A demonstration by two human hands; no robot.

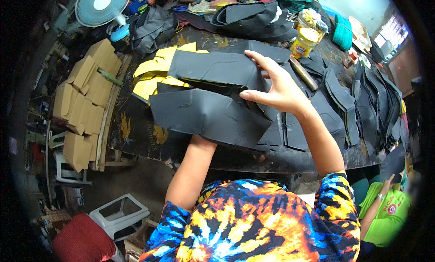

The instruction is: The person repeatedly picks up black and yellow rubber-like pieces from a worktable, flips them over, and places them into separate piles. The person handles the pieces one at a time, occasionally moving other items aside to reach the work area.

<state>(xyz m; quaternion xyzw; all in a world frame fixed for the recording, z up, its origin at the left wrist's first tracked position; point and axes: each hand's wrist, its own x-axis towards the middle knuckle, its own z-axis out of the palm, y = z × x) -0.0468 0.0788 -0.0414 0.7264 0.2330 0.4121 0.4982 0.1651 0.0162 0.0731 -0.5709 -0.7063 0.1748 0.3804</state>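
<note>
Right hand: fingers spread, resting on upper black cut sheet | left hand: hidden beneath lower black sheet, grip unreadable | yellow pieces beside.

One fan; one yellow jar; two large black sheets stacked on counter; cardboard boxes roughly ten.

Matt black leather-like sheets cover a worn, scuffed dark worktable; smooth yellow pieces lie at 10 o'clock of them, dull brown cardboard boxes at 9 o'clock, a glossy yellow tin at 1 o'clock.
</note>
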